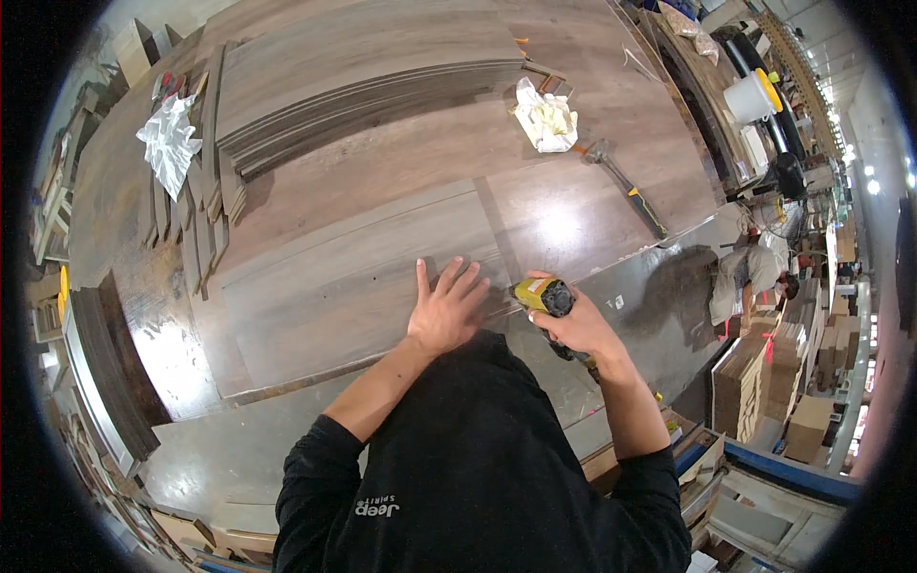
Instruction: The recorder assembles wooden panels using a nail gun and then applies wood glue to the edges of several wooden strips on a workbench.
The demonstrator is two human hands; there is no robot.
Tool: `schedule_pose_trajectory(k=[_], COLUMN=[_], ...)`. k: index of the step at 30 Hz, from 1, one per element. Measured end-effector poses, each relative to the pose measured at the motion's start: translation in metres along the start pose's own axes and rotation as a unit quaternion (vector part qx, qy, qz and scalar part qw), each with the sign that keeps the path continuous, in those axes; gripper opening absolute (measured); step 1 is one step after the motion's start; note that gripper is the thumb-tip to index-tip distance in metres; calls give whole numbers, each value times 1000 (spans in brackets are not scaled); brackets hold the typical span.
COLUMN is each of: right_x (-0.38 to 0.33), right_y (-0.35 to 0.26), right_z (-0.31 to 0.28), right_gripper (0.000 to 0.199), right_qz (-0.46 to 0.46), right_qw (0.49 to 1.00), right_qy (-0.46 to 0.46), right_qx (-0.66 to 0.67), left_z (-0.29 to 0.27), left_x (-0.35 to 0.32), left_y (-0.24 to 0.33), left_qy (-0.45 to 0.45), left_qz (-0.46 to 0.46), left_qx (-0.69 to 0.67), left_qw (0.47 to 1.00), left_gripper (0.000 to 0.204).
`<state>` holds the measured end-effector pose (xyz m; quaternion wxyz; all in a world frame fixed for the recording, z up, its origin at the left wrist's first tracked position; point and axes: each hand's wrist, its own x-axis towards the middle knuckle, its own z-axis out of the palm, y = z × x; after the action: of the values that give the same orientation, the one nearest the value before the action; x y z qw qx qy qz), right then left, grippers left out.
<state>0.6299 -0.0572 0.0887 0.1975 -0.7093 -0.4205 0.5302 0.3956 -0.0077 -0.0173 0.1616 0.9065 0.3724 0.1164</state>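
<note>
The bare left hand (447, 310) is resting splayed, gripping nothing, on the flat grey-brown wooden panel (353, 277); the bare right hand (580, 327) is clutching the yellow-and-black power drill (543, 294) near the panel's right end.

Two bare hands (444, 315) and one power drill (544, 296) appear at one counter (621, 205) with one hammer (623, 180), two crumpled bags (170, 143) and one large stack of boards (373, 86), their number unclear. Nearby: one white bucket (747, 99), one co-worker (750, 272).
</note>
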Motion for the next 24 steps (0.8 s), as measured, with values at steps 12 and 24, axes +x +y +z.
schedule_pose_trajectory(k=[12, 24], right_x=[-20, -22], right_y=[15, 5], right_z=[11, 19], right_gripper=[58, 56], right_qz=[6, -21], right_qw=[986, 994], right_qy=[14, 30], right_qx=[168, 101], left_z=[0, -2], left_x=[-2, -1], left_y=[1, 0], left_qy=[11, 12], left_qz=[7, 11], left_qx=[4, -17], left_qw=[1000, 1000], left_gripper=[65, 66])
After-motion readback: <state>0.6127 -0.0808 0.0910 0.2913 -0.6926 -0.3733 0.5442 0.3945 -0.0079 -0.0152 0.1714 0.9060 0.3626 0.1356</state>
